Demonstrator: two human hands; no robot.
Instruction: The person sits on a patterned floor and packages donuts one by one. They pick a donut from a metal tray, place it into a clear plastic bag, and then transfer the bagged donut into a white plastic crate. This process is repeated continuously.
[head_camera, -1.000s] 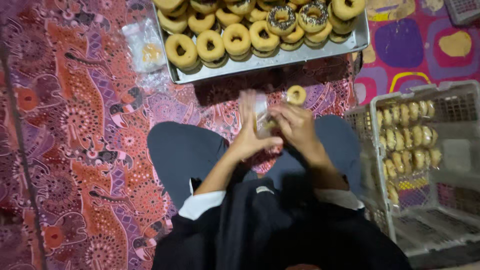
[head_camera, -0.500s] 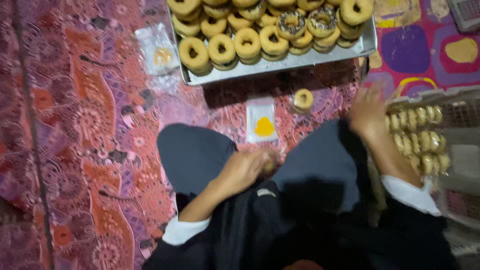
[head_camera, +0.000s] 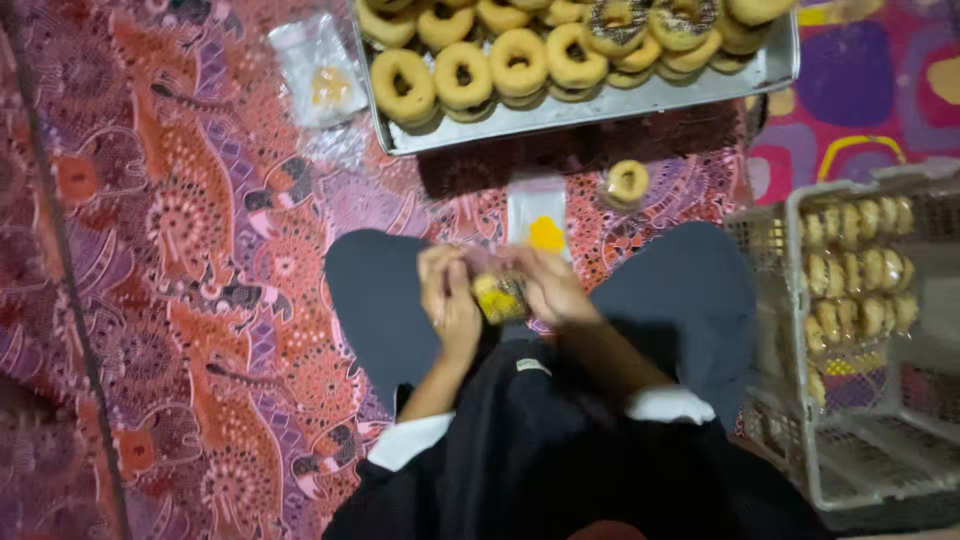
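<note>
My left hand (head_camera: 447, 298) and my right hand (head_camera: 552, 285) meet above my lap, both gripping a small yellow and dark packet (head_camera: 498, 297) between the fingers. Just beyond them a clear plastic sleeve with a yellow label (head_camera: 538, 215) lies on the patterned cloth. A single wrapped doughnut (head_camera: 627, 183) rests to its right. Further away a metal tray (head_camera: 600, 105) carries several ring doughnuts (head_camera: 464, 76), some with dark topping.
A white wire basket (head_camera: 800, 330) at the right holds rows of bagged doughnuts (head_camera: 858, 262). Clear plastic bags (head_camera: 322, 80) lie left of the tray. Red and purple patterned cloth (head_camera: 180, 260) covers the floor. My dark-trousered knees flank the hands.
My right hand came back from the basket side to my lap. Both hands now meet on the small packet, where half a second ago they were apart.
</note>
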